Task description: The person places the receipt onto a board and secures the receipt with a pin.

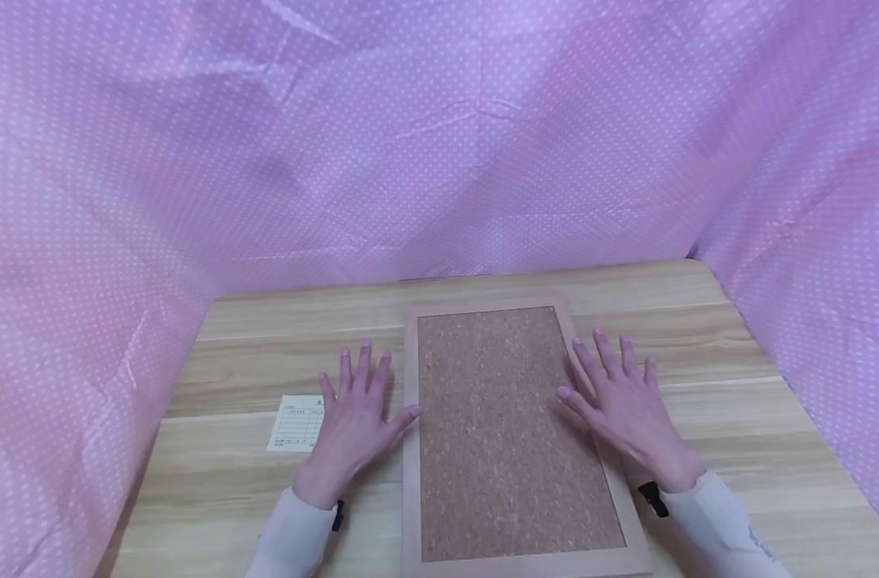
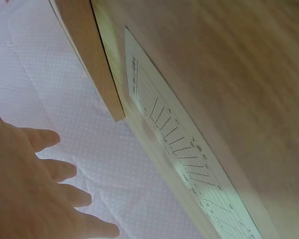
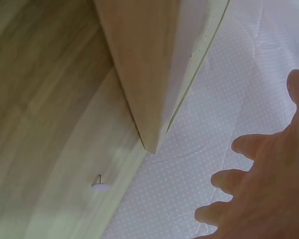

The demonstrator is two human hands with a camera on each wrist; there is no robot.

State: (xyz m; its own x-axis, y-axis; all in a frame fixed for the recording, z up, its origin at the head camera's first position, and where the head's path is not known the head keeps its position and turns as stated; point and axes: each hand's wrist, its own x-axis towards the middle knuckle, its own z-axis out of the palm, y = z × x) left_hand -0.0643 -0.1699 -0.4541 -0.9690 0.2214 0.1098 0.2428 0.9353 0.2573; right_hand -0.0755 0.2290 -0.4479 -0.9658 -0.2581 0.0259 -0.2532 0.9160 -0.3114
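Note:
A cork board [image 1: 507, 433] with a pale wooden frame lies flat on the table, its long side running away from me. My left hand [image 1: 352, 421] is held palm down with fingers spread, left of the board, the thumb tip by the frame's left edge. It partly covers a printed paper slip [image 1: 295, 425], which the left wrist view shows lying flat on the table [image 2: 184, 144]. Fingers spread too, my right hand [image 1: 623, 405] is over the board's right edge. A thumbtack [image 3: 100, 185] stands point up on the table in the right wrist view. Neither hand holds anything.
The wood-grain table [image 1: 728, 385] has a rounded far right corner. Pink dotted cloth [image 1: 439, 144] hangs behind it and along both sides. A black strap [image 1: 653, 498] shows at the right wrist and another strap [image 1: 338, 514] at the left.

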